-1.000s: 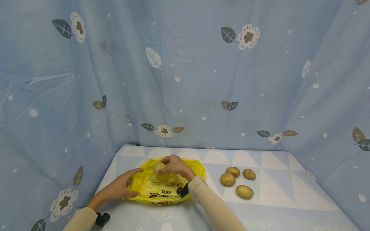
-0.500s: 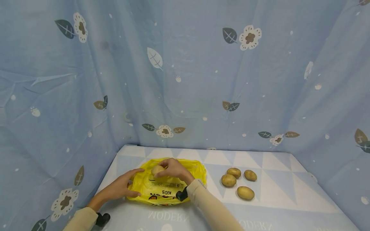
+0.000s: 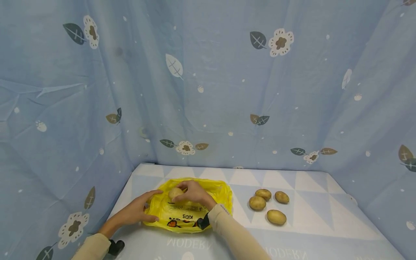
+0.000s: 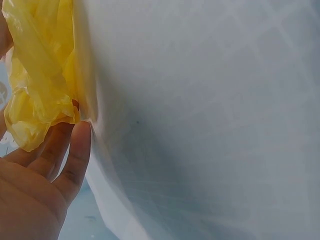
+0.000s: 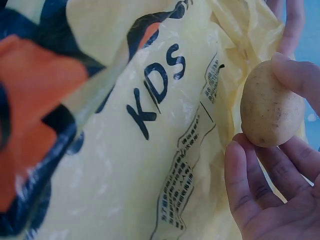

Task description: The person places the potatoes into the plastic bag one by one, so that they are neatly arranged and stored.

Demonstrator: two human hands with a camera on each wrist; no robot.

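My right hand (image 3: 192, 192) pinches a pale brown potato (image 3: 176, 194) over the left part of a yellow plastic bag (image 3: 185, 225). In the right wrist view the thumb lies on one side of that potato (image 5: 270, 107), with fingertips under its other end. Black "KIDS" lettering and orange print mark the bag. At the bag's left end, my left hand (image 3: 138, 209) has index finger and thumb spread apart, both tips touching the plastic. The left wrist view shows its fairly straight fingers (image 4: 75, 160) against the crumpled edge of the bag (image 4: 42, 95).
Several potatoes (image 3: 276, 217) lie loose on the table to the right of the bag. A patterned white and pale blue cloth (image 3: 312, 213) covers the table. Blue curtains (image 3: 214, 90) hang behind it and at both sides.
My right hand has moved slightly left and down toward the near side, carrying the potato lower over the bag. The left hand has stayed at the bag's left end.
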